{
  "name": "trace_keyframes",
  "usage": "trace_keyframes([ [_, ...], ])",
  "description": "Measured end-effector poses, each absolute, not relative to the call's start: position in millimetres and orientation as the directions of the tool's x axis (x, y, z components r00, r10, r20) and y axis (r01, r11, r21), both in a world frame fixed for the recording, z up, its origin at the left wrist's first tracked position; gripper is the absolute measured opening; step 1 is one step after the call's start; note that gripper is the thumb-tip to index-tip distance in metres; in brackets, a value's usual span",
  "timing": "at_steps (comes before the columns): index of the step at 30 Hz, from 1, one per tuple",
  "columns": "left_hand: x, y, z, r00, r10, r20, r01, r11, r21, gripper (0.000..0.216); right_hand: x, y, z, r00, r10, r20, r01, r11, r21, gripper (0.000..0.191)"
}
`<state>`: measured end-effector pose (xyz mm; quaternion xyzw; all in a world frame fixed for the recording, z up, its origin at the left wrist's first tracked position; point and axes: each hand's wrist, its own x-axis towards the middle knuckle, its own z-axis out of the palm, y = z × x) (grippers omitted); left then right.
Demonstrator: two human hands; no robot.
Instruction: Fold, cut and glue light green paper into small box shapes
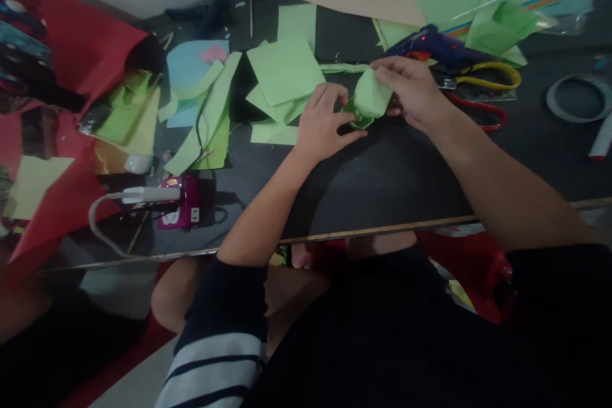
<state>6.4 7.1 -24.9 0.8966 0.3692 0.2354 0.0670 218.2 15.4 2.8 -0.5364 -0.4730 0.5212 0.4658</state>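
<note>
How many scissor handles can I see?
2, both to the right of the right hand: a yellow handle by the blue glue gun, and a red handle below that. Others may be hidden.

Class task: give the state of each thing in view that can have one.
Left hand: holding green piece
Right hand: holding green piece
Green piece: curled
Glue gun: red light lit
Squares: loosely stacked
Scissors: lying, blades mostly hidden
Charger: apparently plugged into purple adapter
Tape roll: lying flat

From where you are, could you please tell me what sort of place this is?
Probably a paper-craft worktable: the dark tabletop holds green paper squares, scissors and what looks like a glue gun.
</note>
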Motion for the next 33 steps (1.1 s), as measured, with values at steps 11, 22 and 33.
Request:
trace_keyframes([
  [11,11.7,6.2,-19.3,0.629,0.717,0.299,0.661,-0.696,0.280,0.036,208.2,9.9,15.4,0.082,0.977,-0.196,0.019,-0.199,-0.980,0.010],
  [22,16.5,4.5,-21.1,0.590,0.749,0.301,0.699,-0.661,0.273,0.036,213.2,14.1,12.0,0.079,0.965,-0.249,-0.026,-0.247,-0.969,0.018],
  [33,15.5,3.8,-24.8,0.568,0.753,0.332,0.707,-0.653,0.270,0.036,217.9,18.2,9.1,0.090,0.962,-0.258,-0.031,-0.256,-0.966,0.015],
])
